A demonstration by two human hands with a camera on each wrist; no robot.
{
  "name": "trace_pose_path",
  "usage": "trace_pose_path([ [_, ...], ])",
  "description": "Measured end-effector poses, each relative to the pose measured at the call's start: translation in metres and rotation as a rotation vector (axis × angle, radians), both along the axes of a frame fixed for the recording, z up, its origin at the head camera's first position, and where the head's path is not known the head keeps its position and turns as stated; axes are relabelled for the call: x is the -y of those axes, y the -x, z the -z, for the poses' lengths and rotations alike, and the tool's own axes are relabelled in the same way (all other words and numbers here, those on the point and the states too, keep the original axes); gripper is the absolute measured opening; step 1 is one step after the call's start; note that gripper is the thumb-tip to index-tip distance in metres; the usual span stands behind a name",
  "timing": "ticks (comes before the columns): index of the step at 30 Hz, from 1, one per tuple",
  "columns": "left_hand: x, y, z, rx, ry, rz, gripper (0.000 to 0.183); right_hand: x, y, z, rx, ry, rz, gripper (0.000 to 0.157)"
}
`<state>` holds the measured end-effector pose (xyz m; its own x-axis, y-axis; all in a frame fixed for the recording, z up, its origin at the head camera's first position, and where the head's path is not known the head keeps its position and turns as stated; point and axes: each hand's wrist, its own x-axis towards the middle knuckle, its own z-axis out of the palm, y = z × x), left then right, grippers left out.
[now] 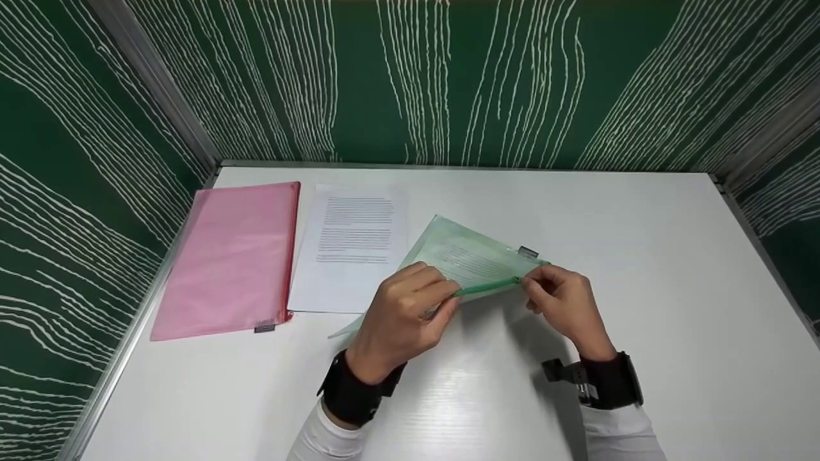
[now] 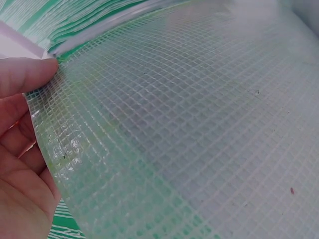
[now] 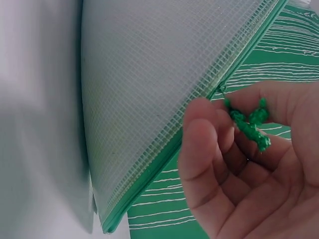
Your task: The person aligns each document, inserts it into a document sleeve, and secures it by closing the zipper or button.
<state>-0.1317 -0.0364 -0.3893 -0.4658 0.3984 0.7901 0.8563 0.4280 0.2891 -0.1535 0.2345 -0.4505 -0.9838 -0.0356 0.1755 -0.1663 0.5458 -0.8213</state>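
Observation:
A translucent green mesh zip pouch (image 1: pixel 442 240) is held tilted up, its green zipper (image 1: pixel 488 286) running between the two hands. Printed text shows through its side. My left hand (image 1: pixel 407 314) pinches the pouch's edge between thumb and fingers at the zipper's left part. At the right part, my right hand (image 1: pixel 567 301) pinches the zipper pull, and a green braided cord (image 3: pixel 249 130) hangs from it over the fingers in the right wrist view. The left wrist view shows the mesh face of the pouch up close, the thumb (image 2: pixel 30 74) on its edge.
A pink zip pouch (image 1: pixel 230 256) with a red zipper lies flat at the left. Beside it is a printed white sheet (image 1: pixel 346 282), partly behind the green pouch. Green walls (image 1: pixel 359 83) with white lines rise behind and beside the white table (image 1: pixel 672 288).

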Motion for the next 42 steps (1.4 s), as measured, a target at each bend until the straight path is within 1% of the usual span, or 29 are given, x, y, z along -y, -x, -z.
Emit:
trace_pose_path([
  [2, 0.000, -0.001, 0.000, -0.006, 0.000, 0.000, 0.008, 0.000, 0.001, 0.001, 0.002, -0.003, 0.000, 0.011],
  [8, 0.000, -0.001, -0.002, -0.025, -0.015, -0.001, 0.009, -0.002, 0.006, 0.006, 0.029, -0.033, 0.038, 0.012],
  [11, 0.000, -0.001, -0.002, -0.028, -0.018, -0.001, 0.010, -0.002, 0.007, 0.008, 0.038, -0.039, 0.045, 0.013],
  [19, 0.000, -0.001, -0.002, -0.037, 0.005, -0.008, 0.009, -0.003, 0.009, 0.009, 0.031, -0.039, 0.040, 0.013],
  [27, 0.000, -0.004, -0.004, -0.036, 0.002, -0.006, 0.008, -0.005, 0.012, 0.014, 0.034, -0.062, 0.088, 0.012],
  [32, 0.000, -0.004, -0.003, -0.024, -0.005, -0.004, 0.008, -0.006, 0.011, 0.015, 0.046, -0.054, 0.088, 0.012],
  [38, 0.000, -0.004, -0.004, -0.047, -0.004, -0.006, 0.008, -0.008, 0.010, 0.016, 0.041, -0.053, 0.079, 0.012],
  [42, 0.000, -0.004, -0.004, -0.060, -0.011, -0.004, 0.008, -0.009, 0.012, 0.020, 0.031, -0.061, 0.098, 0.013],
])
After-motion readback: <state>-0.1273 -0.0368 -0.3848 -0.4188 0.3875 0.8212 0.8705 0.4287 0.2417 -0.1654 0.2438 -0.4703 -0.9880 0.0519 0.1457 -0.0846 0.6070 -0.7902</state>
